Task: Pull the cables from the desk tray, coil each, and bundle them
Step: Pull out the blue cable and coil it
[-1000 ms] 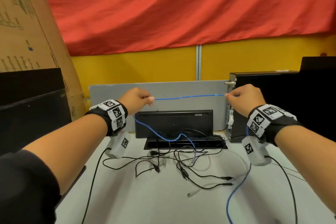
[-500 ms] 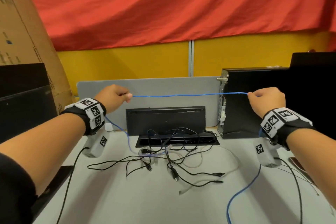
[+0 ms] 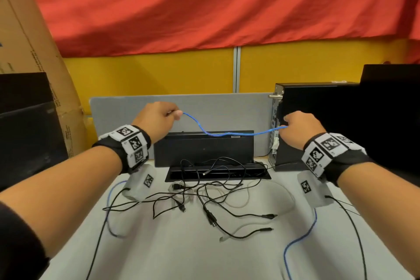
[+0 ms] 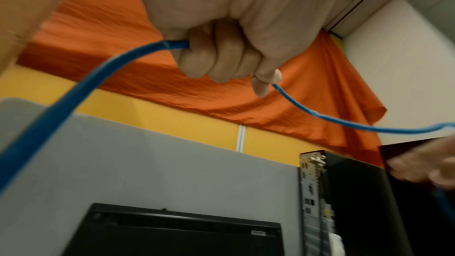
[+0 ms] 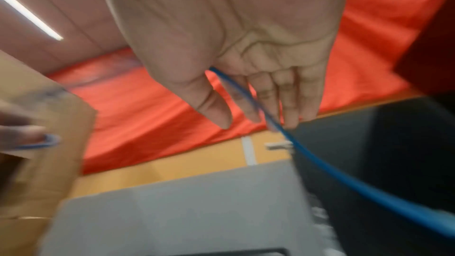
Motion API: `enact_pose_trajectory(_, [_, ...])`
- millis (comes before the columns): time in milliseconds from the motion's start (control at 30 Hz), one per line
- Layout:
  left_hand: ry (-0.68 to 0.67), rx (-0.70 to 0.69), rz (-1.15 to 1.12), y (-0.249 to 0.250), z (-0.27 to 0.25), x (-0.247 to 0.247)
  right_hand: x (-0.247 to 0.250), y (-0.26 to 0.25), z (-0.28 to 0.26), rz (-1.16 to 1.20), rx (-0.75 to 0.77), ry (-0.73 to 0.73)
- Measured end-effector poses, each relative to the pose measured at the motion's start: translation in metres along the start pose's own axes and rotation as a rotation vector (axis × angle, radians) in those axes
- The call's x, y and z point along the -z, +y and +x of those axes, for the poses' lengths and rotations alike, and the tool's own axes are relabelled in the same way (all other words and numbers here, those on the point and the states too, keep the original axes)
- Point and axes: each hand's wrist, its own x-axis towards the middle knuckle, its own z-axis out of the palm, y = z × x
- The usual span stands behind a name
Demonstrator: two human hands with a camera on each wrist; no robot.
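Note:
A thin blue cable (image 3: pixel 218 134) sags between my two raised hands above the black desk tray (image 3: pixel 172 176), whose lid (image 3: pixel 203 149) stands upright. My left hand (image 3: pixel 159 118) grips the cable in a fist (image 4: pixel 221 55), and a tail (image 3: pixel 109 211) drops to the desk. My right hand (image 3: pixel 297 129) holds the other part near the computer tower. In the blurred right wrist view the cable (image 5: pixel 332 172) runs along its lightly bent fingers (image 5: pixel 265 94), with the thumb apart from it. Another blue stretch (image 3: pixel 302 236) trails across the desk at the right.
A tangle of black and white cables (image 3: pixel 216 202) spills from the tray onto the pale desk (image 3: pixel 193 257). A black computer tower (image 3: pixel 318 125) stands at the right, a grey divider panel (image 3: pixel 216 109) behind, and dark monitors (image 3: pixel 27 138) and a cardboard box (image 3: pixel 34 63) at the left.
The hands spread apart with the blue cable taut, then came closer together. The cable now sags between them, and more of it lies on the desk at the left.

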Motion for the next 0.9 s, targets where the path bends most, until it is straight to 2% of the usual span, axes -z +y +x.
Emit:
enact_pose_trajectory(67, [-0.015,-0.022,-0.036,0.016,-0.001,-0.01,0.002,-0.028,-0.01,-0.02,0.148,-0.067])
enact_pose_trajectory(167, [-0.046,-0.062,-0.074,0.038,-0.002,-0.019,0.006,-0.07,-0.028,-0.024,0.361,-0.318])
enact_pose_trajectory(267, [-0.094,-0.132,-0.102,0.059,-0.004,-0.024,0.0,-0.102,-0.034,0.279,0.43,-0.408])
enact_pose_trajectory(333, [-0.13,-0.155,-0.154,0.067,-0.006,-0.025,-0.007,-0.112,-0.034,0.514,0.388,-0.349])
enact_pose_trajectory(367, [-0.145,-0.144,-0.193,0.067,-0.007,-0.024,-0.008,-0.112,-0.034,0.565,0.379,-0.272])
enact_pose_trajectory(433, [-0.175,-0.111,-0.263,0.063,-0.009,-0.018,-0.007,-0.104,-0.029,0.488,0.385,-0.079])
enact_pose_trajectory(500, [-0.204,-0.078,-0.282,0.052,-0.01,-0.012,-0.006,-0.091,-0.024,0.423,0.363,0.016])
enact_pose_trajectory(700, [-0.246,0.047,-0.195,0.017,-0.016,-0.003,-0.008,-0.045,-0.005,0.358,0.191,0.177])
enact_pose_trajectory(900, [-0.233,0.106,-0.134,-0.007,-0.02,0.001,-0.025,-0.008,0.009,0.278,0.084,0.213])
